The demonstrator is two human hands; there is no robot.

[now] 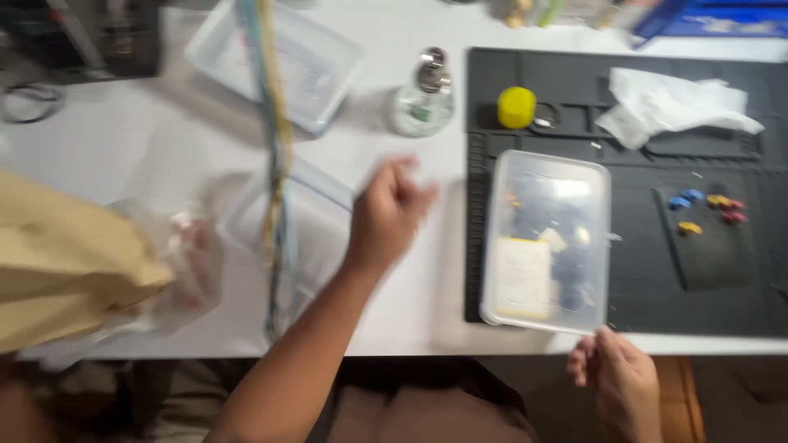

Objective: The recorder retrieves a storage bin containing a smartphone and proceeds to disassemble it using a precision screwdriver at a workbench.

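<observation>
My left hand (390, 209) reaches over the white table with its fingers curled at the right edge of a clear zip bag (308, 217), which it seems to pinch; the view is blurred there. My right hand (616, 381) is at the table's near edge and grips the near right corner of a clear lidded plastic container (548, 238). The container lies on a black work mat (640, 271) and holds a pale label and some dark items.
A tan paper bag (57, 262) and crumpled clear plastic lie at the left. A blurred striped strap (275, 156) hangs in front. Farther back are a clear tray (279, 57), a glass bottle (423, 98), a yellow cap (516, 107), white tissue (669, 102) and small coloured pieces (706, 205).
</observation>
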